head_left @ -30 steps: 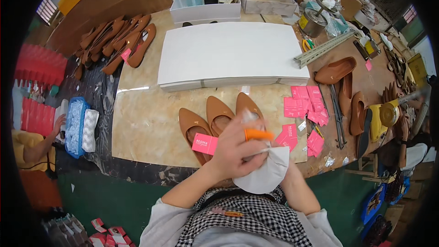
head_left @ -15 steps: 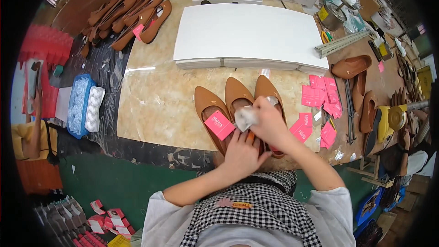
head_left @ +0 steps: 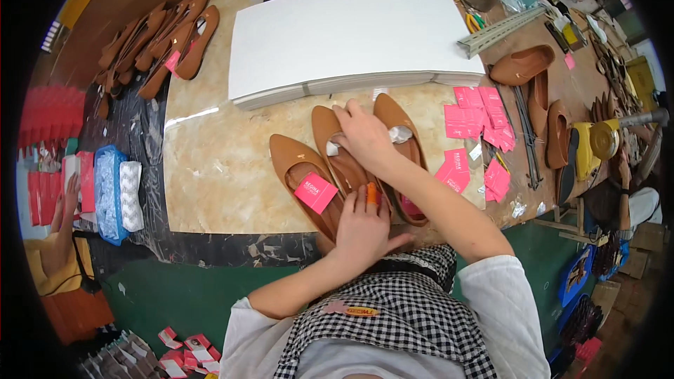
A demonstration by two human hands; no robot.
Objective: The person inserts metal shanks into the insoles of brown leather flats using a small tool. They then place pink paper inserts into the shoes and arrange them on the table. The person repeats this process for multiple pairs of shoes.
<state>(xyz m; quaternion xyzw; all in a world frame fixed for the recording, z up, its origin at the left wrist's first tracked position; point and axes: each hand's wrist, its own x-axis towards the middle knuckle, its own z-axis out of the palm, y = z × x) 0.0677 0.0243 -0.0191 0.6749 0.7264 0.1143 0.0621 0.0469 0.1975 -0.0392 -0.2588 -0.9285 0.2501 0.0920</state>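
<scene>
Three brown pointed flat shoes stand side by side at the table's near edge, toes away from me. My right hand [head_left: 367, 139] is closed around the toe of the middle shoe [head_left: 324, 118], thumb inside the opening at a wad of white paper [head_left: 333, 147]. My left hand [head_left: 360, 230] lies over that shoe's heel end, fingers stretched and thumb apart; one finger wears an orange wrap. A pink card [head_left: 315, 192] lies in the left shoe [head_left: 288, 152]. The right shoe [head_left: 390, 110] has white paper [head_left: 400, 133] in its toe and something pink near its heel.
Behind the shoes lies a stack of white sheets [head_left: 351, 42]. Pink cards [head_left: 467, 121] are scattered on the right, beside more brown shoes [head_left: 523, 64]. Further shoes [head_left: 196, 42] lie far left, near a blue basket [head_left: 110, 193]. Another person's hand [head_left: 69, 200] shows at the left.
The crumpled white paper has gone from above the middle shoe into its toe opening. My right hand has moved forward onto the toe. The whole view has shifted slightly.
</scene>
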